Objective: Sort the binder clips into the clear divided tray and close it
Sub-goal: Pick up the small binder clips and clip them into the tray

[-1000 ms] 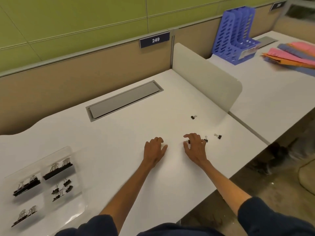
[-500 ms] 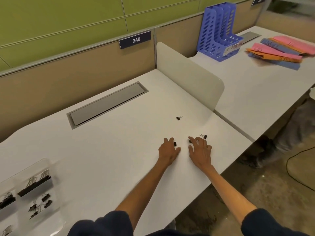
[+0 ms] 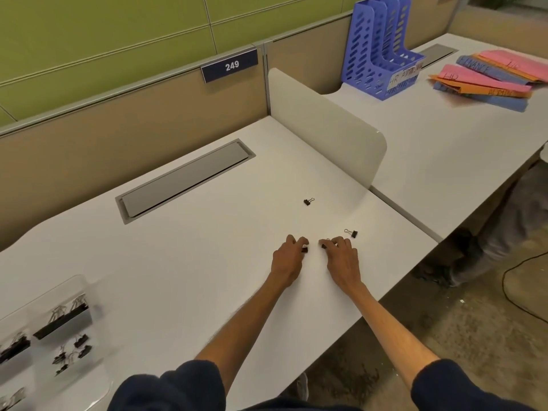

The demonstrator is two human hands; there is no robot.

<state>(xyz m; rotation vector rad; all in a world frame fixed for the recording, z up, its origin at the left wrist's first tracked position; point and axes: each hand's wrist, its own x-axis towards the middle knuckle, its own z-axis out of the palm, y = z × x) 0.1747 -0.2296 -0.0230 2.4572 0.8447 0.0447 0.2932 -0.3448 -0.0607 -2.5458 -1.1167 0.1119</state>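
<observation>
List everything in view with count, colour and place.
desk: one, white, foreground
free clips: two, black, beyond the hands
held clips: two, black, at the fingertips
tray: one, clear, near left
tray clips: several, black, in compartments
cover: one, grey, back of desk
divider: one, off-white, desk's right edge
sign: one, navy, partition
rack: one, blue, far right
folders: several, pink, orange, blue, far right
left hand: pinching a clip
right hand: pinching a clip

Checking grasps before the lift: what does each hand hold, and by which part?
Left hand pinches a small black metal binder clip by its body; right hand pinches a second black clip likewise. Exact finger placement is too small to tell.
</observation>
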